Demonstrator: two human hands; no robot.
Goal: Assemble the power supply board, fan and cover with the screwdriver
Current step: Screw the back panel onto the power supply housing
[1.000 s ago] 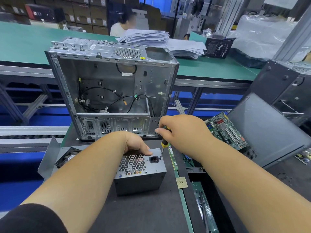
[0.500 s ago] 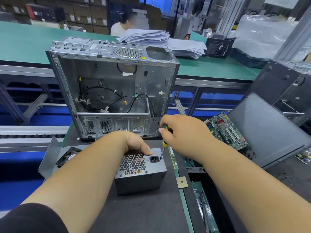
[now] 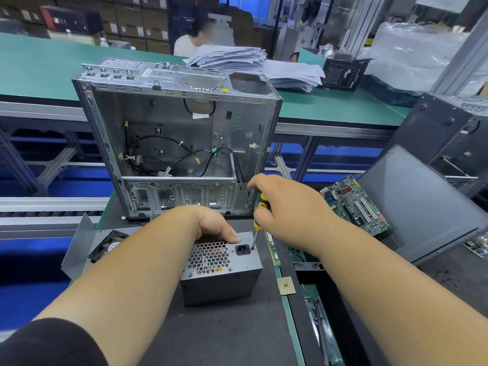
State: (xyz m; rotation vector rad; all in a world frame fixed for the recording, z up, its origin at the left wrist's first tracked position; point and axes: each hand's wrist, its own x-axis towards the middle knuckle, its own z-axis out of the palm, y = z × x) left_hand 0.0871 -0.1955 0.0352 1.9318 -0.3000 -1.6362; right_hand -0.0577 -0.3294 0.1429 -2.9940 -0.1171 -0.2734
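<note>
**One power supply, one screwdriver, both your hands on the job**

One loose fan (image 3: 107,245) lies at the far left on a grey metal panel (image 3: 79,249), just beside your left forearm. One open computer case (image 3: 179,138) stands upright behind it, with black cables hanging inside. Your left hand (image 3: 214,224) grips the far top edge of the single power supply (image 3: 220,270), its thumb lying flat on the top face just beside the power socket (image 3: 242,250). The supply sits on the dark mat (image 3: 211,336) directly in front of the case. Your right hand (image 3: 286,207) is clenched round the yellow-and-black handle of the one screwdriver (image 3: 258,221), whose tip touches the supply's top at the right corner. One memory stick (image 3: 272,249) and one CPU chip (image 3: 286,286) lie right of the supply. One motherboard (image 3: 355,204) leans against one dark side cover (image 3: 422,204).

Since a second ago your right hand has turned slightly on the handle; your left hand and the supply stay put.
</note>
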